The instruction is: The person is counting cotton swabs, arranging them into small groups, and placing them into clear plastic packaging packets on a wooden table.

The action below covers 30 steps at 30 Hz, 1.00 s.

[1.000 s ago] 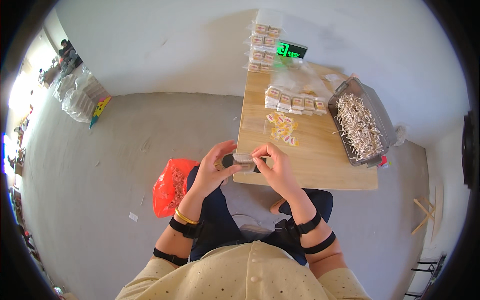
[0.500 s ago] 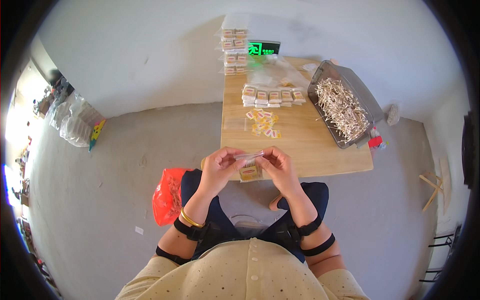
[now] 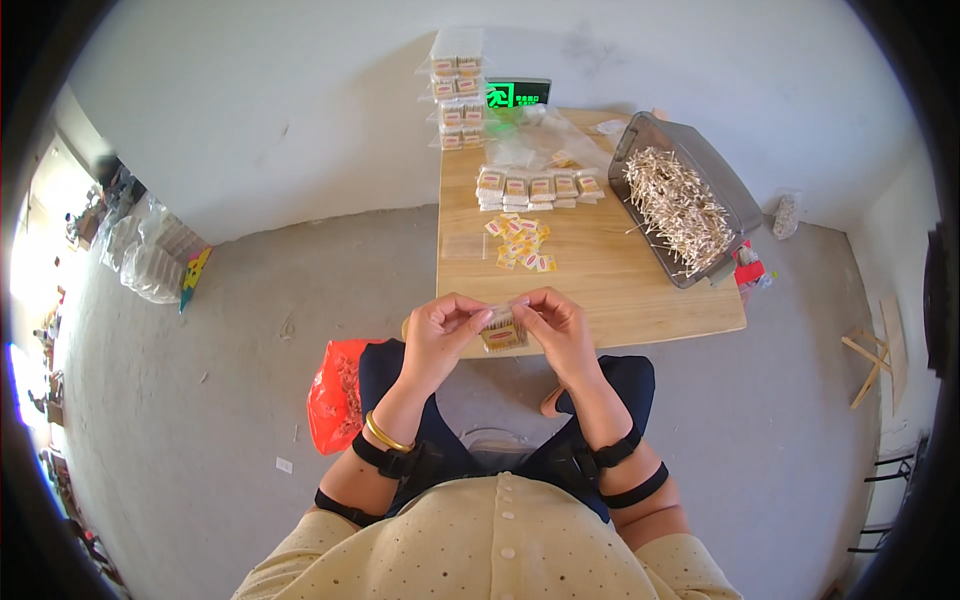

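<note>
Between both hands, at the table's front edge, hangs a small clear bag of cotton swabs [image 3: 504, 336] with a yellow label card in it. My left hand [image 3: 437, 334] pinches the bag's top edge at its left corner. At the right corner my right hand [image 3: 556, 328] pinches the same edge between thumb and fingers. Beyond them, loose yellow-and-white label cards [image 3: 522, 240] lie scattered on the wooden table [image 3: 590, 300]. Filled swab bags [image 3: 541, 188] sit in a stacked row behind the cards.
A grey plastic bin [image 3: 735, 190] with many loose cotton swabs stands at the table's right. Packed bags [image 3: 458, 90] form a tall stack at the back left, beside a lit green exit sign [image 3: 517, 93]. A red plastic bag [image 3: 335, 398] rests on the floor near my left leg.
The bag's top edge has flattened between my fingers, and the bag sits slightly higher and less stretched downward. Both hands keep their pinch; the whole view has shifted slightly.
</note>
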Each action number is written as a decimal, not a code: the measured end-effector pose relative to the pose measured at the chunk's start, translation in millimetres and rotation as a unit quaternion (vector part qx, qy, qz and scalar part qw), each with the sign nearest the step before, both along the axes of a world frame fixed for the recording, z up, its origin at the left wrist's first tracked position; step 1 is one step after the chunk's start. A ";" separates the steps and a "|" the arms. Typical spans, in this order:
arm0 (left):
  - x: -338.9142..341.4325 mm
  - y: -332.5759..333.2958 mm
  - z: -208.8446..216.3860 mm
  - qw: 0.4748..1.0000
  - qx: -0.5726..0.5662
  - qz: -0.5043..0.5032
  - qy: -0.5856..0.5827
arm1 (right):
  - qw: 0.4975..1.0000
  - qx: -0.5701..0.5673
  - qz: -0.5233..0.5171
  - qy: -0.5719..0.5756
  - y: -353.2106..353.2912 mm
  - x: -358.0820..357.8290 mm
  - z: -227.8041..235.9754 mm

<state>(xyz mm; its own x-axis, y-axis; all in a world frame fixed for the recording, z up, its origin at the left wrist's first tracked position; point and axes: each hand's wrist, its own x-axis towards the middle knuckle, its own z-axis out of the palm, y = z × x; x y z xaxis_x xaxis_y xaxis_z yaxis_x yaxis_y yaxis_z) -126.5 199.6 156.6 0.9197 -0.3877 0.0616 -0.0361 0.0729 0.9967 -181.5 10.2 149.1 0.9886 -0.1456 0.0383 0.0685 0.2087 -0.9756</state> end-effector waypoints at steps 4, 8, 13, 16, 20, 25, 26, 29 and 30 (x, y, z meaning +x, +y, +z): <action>0.9 0.2 2.2 1.000 0.007 -0.001 0.007 | 1.000 -0.001 -0.006 -0.014 -0.6 2.2 -3.5; 2.0 0.9 5.2 0.999 0.026 0.001 0.041 | 1.000 -0.008 -0.005 -0.013 -2.3 4.2 -6.9; 4.5 1.3 2.7 0.999 0.034 -0.003 0.033 | 1.000 -0.006 -0.009 -0.008 -4.3 6.1 -8.9; 6.0 1.2 -1.0 0.999 0.030 -0.005 0.042 | 1.000 -0.009 -0.012 -0.003 -5.0 7.0 -10.5; 6.7 -0.5 -4.5 0.999 0.017 -0.001 0.049 | 1.000 0.003 -0.018 -0.014 -3.1 8.0 -13.5; 6.0 -3.9 -6.4 0.999 0.021 0.007 0.044 | 1.000 0.004 -0.025 0.000 -2.9 8.2 -15.9; 5.5 -5.1 -7.5 0.999 0.021 0.012 0.040 | 1.000 0.004 -0.026 -0.001 -2.7 8.6 -18.4; 5.2 -8.8 -10.8 0.999 0.008 0.017 0.028 | 0.999 -0.006 -0.040 -0.010 -2.1 10.1 -26.7; 5.2 -9.2 -10.3 0.999 0.008 0.016 0.027 | 0.999 -0.004 -0.042 -0.007 -2.2 10.1 -28.2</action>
<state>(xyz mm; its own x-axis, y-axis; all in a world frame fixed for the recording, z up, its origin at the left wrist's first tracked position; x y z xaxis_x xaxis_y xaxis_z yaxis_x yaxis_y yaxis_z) -121.3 190.4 146.3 0.9332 -0.3592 0.0051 0.0167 0.0575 0.9982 -171.3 8.0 120.8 0.9724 -0.2268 0.0543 0.0996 0.1933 -0.9761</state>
